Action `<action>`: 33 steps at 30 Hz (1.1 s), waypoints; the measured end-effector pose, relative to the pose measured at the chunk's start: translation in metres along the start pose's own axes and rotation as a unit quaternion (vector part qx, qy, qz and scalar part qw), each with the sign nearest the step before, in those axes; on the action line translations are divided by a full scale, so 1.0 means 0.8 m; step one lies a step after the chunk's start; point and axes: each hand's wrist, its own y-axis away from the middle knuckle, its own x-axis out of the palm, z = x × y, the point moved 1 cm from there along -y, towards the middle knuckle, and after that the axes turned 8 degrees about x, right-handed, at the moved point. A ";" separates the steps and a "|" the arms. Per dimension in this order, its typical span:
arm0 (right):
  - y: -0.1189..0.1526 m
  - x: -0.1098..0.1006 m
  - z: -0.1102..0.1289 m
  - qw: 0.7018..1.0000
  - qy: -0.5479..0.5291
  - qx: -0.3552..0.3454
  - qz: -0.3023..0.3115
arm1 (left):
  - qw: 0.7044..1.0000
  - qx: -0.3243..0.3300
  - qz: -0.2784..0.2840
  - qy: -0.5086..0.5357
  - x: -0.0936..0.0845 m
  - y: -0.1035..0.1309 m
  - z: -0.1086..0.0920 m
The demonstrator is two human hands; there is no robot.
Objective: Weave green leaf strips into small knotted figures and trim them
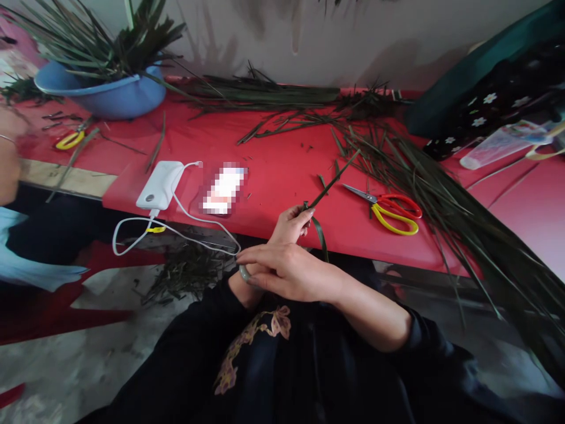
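Observation:
My left hand (291, 225) is closed, pinching a dark green leaf strip (329, 187) over the table's front edge. The strip is folded or knotted close to the fingertips. One end points up and right, while another piece hangs below the hand. Across my left wrist lies my right hand (289, 272), its fingers stretched out and holding nothing. A pale green bangle (244, 273) shows at that wrist between the right thumb and fingers. To the right of the strip, scissors (383, 207) with one red and one yellow handle lie on the table.
A red-covered table (278, 159) bears a phone (225, 187), a white power bank (160, 185) with a cable, and long leaves (424, 182). A blue basin (108, 97) of leaves stands at back left. Yellow-handled scissors (70, 139) lie near another person's arm (7, 156).

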 end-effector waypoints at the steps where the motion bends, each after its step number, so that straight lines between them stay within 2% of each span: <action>1: 0.000 0.001 -0.001 1.000 0.005 -0.001 -0.004 | 1.000 -0.006 0.010 0.003 -0.001 -0.002 0.003; 8: -0.005 0.018 -0.011 0.999 0.047 -0.011 0.024 | 0.998 -0.033 0.042 0.026 -0.002 -0.011 0.015; 12: -0.002 0.024 -0.014 0.999 0.023 -0.032 0.005 | 0.998 -0.024 0.046 0.046 -0.004 -0.010 0.015; 15: 0.014 0.009 -0.026 0.996 -0.030 -0.017 -0.084 | 0.996 -0.025 0.039 0.071 -0.008 -0.007 0.014; 17: 0.030 -0.011 -0.044 0.976 -0.028 0.057 -0.207 | 0.996 -0.020 0.028 0.084 -0.010 -0.007 0.014; 19: 0.044 -0.032 -0.067 0.926 -0.003 0.173 -0.335 | 0.996 0.002 0.030 0.086 -0.009 -0.006 0.015; 21: 0.051 -0.048 -0.091 0.876 -0.004 0.248 -0.413 | 0.996 0.030 0.045 0.076 -0.007 -0.005 0.017; 22: 0.051 -0.054 -0.101 0.863 -0.019 0.262 -0.432 | 0.995 0.040 0.057 0.065 -0.005 -0.004 0.018; 25: 0.044 -0.059 -0.120 0.871 -0.081 0.252 -0.413 | 0.994 0.060 0.085 0.017 0.000 -0.001 0.021; 27: 0.039 -0.057 -0.126 0.867 -0.116 0.247 -0.417 | 0.994 0.074 0.081 -0.010 0.000 0.001 0.022; 33: 0.040 -0.045 -0.135 0.823 -0.201 0.203 -0.490 | 0.991 0.112 0.060 -0.053 0.001 0.001 0.022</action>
